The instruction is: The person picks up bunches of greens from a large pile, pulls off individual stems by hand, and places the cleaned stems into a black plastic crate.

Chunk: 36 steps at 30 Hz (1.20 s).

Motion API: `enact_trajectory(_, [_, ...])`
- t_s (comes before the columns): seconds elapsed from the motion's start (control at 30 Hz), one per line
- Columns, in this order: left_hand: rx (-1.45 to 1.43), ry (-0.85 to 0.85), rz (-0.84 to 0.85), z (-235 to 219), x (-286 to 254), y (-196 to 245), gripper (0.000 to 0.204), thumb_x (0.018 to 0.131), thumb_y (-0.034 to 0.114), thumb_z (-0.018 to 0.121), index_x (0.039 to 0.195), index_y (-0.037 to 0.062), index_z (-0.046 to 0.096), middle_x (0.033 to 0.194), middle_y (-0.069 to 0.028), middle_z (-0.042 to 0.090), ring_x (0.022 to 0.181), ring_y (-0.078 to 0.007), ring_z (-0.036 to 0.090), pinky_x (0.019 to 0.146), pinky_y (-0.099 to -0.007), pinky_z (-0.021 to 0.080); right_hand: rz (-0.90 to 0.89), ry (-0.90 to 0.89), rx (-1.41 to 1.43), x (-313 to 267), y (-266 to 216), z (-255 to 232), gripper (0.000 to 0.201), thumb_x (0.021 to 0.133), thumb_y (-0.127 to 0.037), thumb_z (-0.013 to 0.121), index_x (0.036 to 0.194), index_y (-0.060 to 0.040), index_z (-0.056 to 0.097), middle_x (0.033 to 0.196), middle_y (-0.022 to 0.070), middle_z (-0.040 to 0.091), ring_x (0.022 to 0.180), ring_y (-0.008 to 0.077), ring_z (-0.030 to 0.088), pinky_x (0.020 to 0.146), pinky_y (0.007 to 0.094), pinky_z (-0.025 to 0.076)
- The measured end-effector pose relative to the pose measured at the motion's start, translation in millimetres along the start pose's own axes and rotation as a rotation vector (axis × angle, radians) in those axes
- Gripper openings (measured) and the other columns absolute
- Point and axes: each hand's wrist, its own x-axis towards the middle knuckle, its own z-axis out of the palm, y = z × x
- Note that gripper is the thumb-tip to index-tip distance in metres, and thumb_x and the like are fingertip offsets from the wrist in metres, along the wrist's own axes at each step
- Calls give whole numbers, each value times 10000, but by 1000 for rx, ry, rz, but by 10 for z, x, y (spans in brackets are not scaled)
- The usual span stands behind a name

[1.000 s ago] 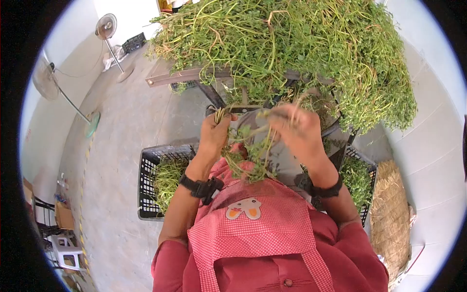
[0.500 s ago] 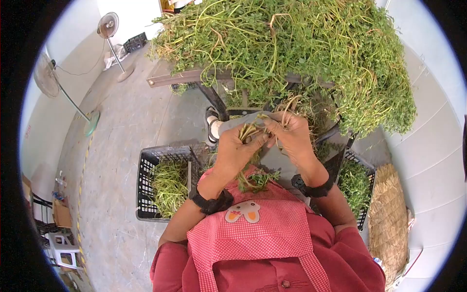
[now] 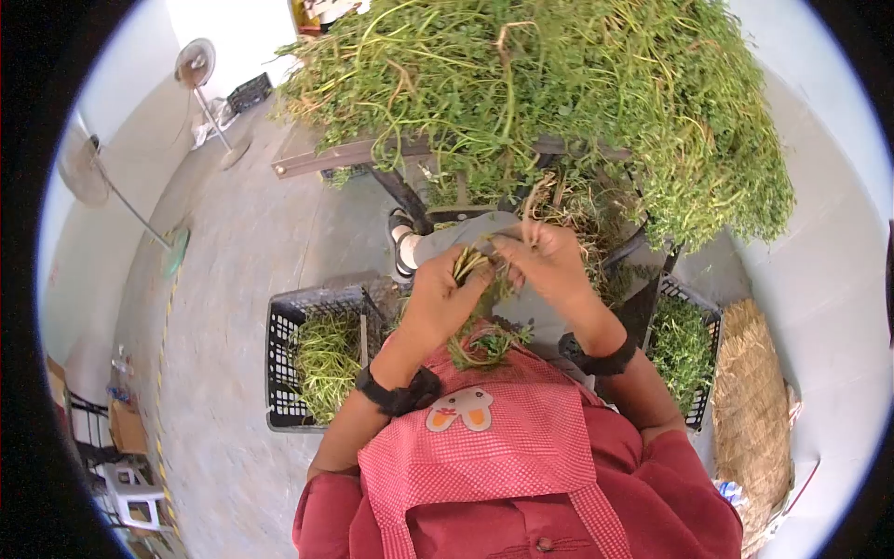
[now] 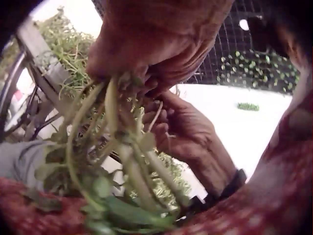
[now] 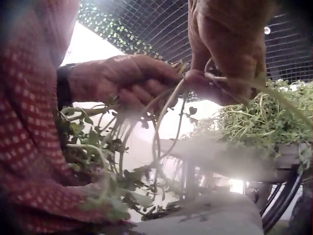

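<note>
The left hand (image 3: 441,296) grips a small bundle of green stems (image 3: 468,265), cut ends up, over the lap. Leafy tops (image 3: 489,347) hang below it against the apron. Close beside it, the right hand (image 3: 551,268) pinches thin stems, with pale strands (image 3: 533,200) sticking up above its fingers. In the left wrist view the stems (image 4: 113,107) hang down from the left hand (image 4: 156,44). The right wrist view has the right hand's fingertips (image 5: 195,81) on a stem near the bundle in the left hand (image 5: 124,81).
A large heap of greens (image 3: 559,84) covers the table (image 3: 317,158) ahead. Black crates with greens stand at left (image 3: 279,373) and right (image 3: 715,340). A straw bundle (image 3: 750,410) lies at the far right; fans (image 3: 196,63) and a white stool (image 3: 135,494) are at the left.
The hands were apart a second ago and came together over the lap. Since half a second ago they have stayed close, with only small finger movements; the view has shifted slightly.
</note>
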Motion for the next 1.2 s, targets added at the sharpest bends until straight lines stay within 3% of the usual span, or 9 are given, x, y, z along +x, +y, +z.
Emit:
enact_trajectory(0.1, [359,113,172,27,-43,-31,107,820,62,541,904,-4,542,674,-161,538,578,-234,525,584,-329,444,-286,96,-334,-107,53,106,188,811,-158,683,923,-13,641,677,69,603,542,118,559,490,261,437])
enact_trajectory(0.2, [353,108,173,13,-67,-144,91,858,19,480,916,6,548,662,10,491,589,-65,452,534,-236,386,-508,203,-390,-168,92,196,158,788,-137,687,891,-28,637,678,108,585,555,201,570,516,299,443])
enact_trajectory(0.23, [331,118,129,24,-84,-82,90,816,39,531,895,-6,537,662,-152,531,566,-217,492,583,-320,438,-506,179,-405,-189,78,193,121,784,-123,679,838,-31,621,692,115,584,586,255,566,529,313,444])
enact_trajectory(0.37, [418,151,169,-108,-21,-395,100,824,73,530,879,-9,542,657,-113,554,575,-190,479,573,-301,421,-566,29,-398,-391,-86,213,122,817,-151,635,838,-37,596,729,109,550,663,262,571,592,345,458])
enact_trajectory(0.53, [-348,463,-292,-506,-6,-302,162,889,227,482,784,105,502,616,21,468,482,-45,377,378,-190,265,-610,-122,-473,-483,-254,107,152,821,-195,639,921,-80,648,754,107,578,669,248,598,610,332,487])
enact_trajectory(0.77, [-963,332,-171,-598,22,-143,273,963,331,456,794,118,482,588,41,382,478,-47,313,342,-181,250,-287,196,-949,255,228,-1359,354,757,-174,697,1079,-81,584,986,126,627,835,284,619,722,359,502])
enact_trajectory(0.83, [-1031,262,-145,-565,18,-117,278,963,335,458,797,114,485,585,46,363,486,-45,301,345,-179,252,-656,306,-1397,329,558,-1807,484,756,-190,703,1189,-89,511,1118,168,578,1009,341,569,852,396,467])
enact_trajectory(0.9, [-1126,153,-118,-526,48,-88,285,964,343,455,806,110,496,576,56,313,485,-41,268,347,-177,248,-616,253,-1345,346,454,-1830,506,760,-188,700,1212,-89,496,1148,183,562,1053,358,545,893,405,446])
enact_trajectory(1.2, [-1171,38,-146,-263,129,74,295,961,361,454,785,126,490,578,47,340,470,-46,274,349,-179,252,-718,-99,-734,-206,-377,-195,331,722,-113,693,1047,-92,639,983,87,620,927,247,604,792,314,492])
